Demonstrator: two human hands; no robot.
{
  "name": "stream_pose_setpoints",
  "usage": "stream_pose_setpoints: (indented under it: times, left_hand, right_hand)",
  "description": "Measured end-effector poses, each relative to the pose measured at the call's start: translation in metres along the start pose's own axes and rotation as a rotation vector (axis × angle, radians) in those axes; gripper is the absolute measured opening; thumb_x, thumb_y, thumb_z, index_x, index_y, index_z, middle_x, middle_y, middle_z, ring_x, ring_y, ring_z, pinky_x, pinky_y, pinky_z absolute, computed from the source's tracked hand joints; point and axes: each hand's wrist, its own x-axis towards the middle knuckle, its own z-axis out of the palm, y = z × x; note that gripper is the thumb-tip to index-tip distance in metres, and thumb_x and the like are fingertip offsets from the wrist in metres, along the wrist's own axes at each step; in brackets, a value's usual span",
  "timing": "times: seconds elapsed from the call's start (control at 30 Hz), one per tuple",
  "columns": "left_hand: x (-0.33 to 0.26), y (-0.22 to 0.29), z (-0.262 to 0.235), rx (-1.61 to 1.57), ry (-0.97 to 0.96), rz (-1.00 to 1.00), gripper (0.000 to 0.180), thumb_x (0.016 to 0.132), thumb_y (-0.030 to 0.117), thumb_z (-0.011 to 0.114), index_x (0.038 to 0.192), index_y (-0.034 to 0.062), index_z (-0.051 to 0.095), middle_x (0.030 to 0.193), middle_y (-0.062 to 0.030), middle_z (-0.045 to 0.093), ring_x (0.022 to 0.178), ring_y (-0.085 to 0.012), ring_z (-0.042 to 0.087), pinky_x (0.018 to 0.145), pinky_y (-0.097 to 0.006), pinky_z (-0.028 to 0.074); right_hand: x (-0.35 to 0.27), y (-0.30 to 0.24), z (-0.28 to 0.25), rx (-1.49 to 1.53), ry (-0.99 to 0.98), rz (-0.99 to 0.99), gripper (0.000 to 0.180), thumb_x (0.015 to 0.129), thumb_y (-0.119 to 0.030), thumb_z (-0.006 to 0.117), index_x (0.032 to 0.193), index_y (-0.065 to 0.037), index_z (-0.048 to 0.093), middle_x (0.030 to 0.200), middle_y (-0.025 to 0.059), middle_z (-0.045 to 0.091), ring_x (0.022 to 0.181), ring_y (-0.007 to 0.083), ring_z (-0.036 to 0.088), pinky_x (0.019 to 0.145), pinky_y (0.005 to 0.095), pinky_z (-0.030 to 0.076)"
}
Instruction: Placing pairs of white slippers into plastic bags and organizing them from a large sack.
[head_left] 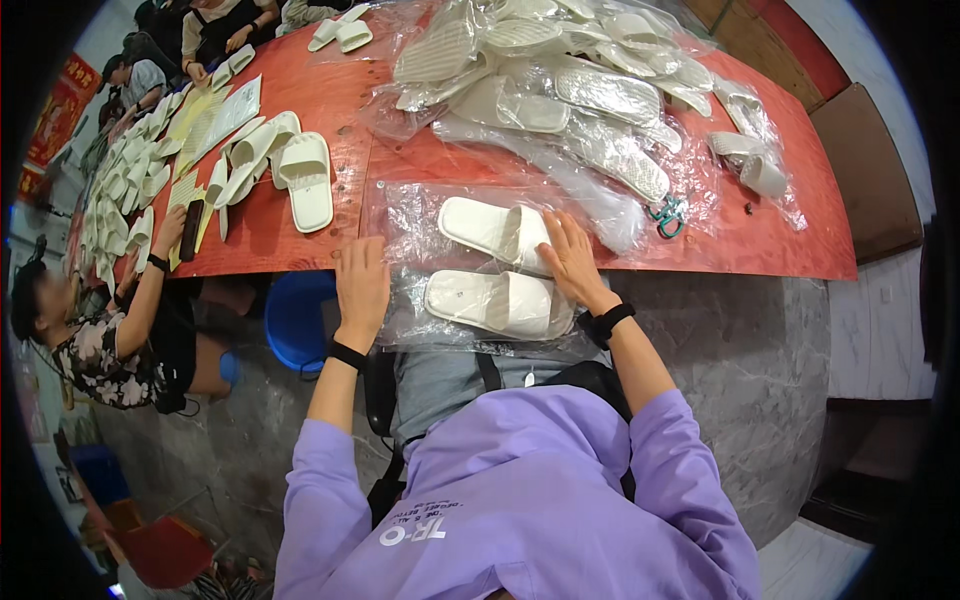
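Two white open-toed slippers lie side by side in front of me, an upper slipper on the table and a lower slipper past its near edge, over my lap. Clear plastic bag film surrounds them, spreading out to their left. My left hand rests at the film's left side by the table edge, fingers extended, holding nothing visible. Flat fingers of my right hand press on the film at the toe end of the upper slipper. The underside of that hand is hidden.
A heap of bagged slippers covers the far side of the red table. Green-handled scissors lie right of my pair. Loose slippers sit at left. A blue bucket stands below the edge; other people work along the left.
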Motion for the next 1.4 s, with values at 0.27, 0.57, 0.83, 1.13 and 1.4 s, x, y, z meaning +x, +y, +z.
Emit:
stream_pose_setpoints:
  times: [0.27,0.57,0.83,1.13,1.4]
  left_hand:
    - [-0.005,-0.038,0.022,-1.272,-0.726,-0.519,0.025,0.085,-0.004,0.044,0.102,-0.002,0.062,0.1,-0.0087,0.065,0.096,-0.0163,0.061,0.081,-0.029,0.05]
    - [0.021,-0.015,0.002,-1.069,-1.067,-0.471,0.037,0.082,0.008,0.066,0.116,-0.0037,0.054,0.106,-0.0097,0.06,0.089,-0.0156,0.059,0.076,-0.025,0.048]
    - [0.012,-0.016,0.033,-1.078,-0.975,-0.389,0.046,0.077,0.013,0.073,0.115,-0.0008,0.051,0.098,-0.0074,0.059,0.084,-0.013,0.058,0.073,-0.026,0.046]
    - [0.043,-0.013,0.045,-1.136,-0.853,-0.458,0.039,0.08,0.002,0.058,0.117,-0.0028,0.047,0.1,-0.0115,0.061,0.091,-0.0175,0.059,0.077,-0.029,0.048]
    - [0.066,0.02,0.045,-1.075,-0.711,-0.324,0.061,0.084,0.006,0.061,0.138,-0.0004,0.034,0.129,-0.0133,0.052,0.116,-0.021,0.05,0.096,-0.031,0.04]
  right_hand:
    - [0.004,-0.001,0.002,0.074,0.014,0.002,0.055,0.094,-0.039,0.044,0.14,-0.009,0.037,0.141,0.021,0.034,0.132,0.0372,0.029,0.109,0.0454,0.021]
    - [0.004,0.007,0.005,0.105,0.029,-0.001,0.055,0.093,-0.038,0.047,0.14,-0.011,0.037,0.14,0.0207,0.035,0.131,0.0367,0.029,0.109,0.0451,0.022]
    - [0.005,0.005,0.007,0.111,0.035,0.008,0.054,0.094,-0.038,0.046,0.14,-0.012,0.039,0.14,0.021,0.036,0.131,0.0382,0.029,0.109,0.0462,0.022]
    - [0.005,0.006,0.002,0.123,-0.004,-0.006,0.054,0.094,-0.039,0.046,0.141,-0.015,0.038,0.14,0.0225,0.035,0.131,0.0405,0.028,0.108,0.0472,0.021]
    - [0.004,0.009,-0.001,0.11,-0.023,-0.008,0.054,0.094,-0.041,0.045,0.142,-0.017,0.037,0.141,0.0232,0.033,0.132,0.0414,0.027,0.109,0.048,0.02]
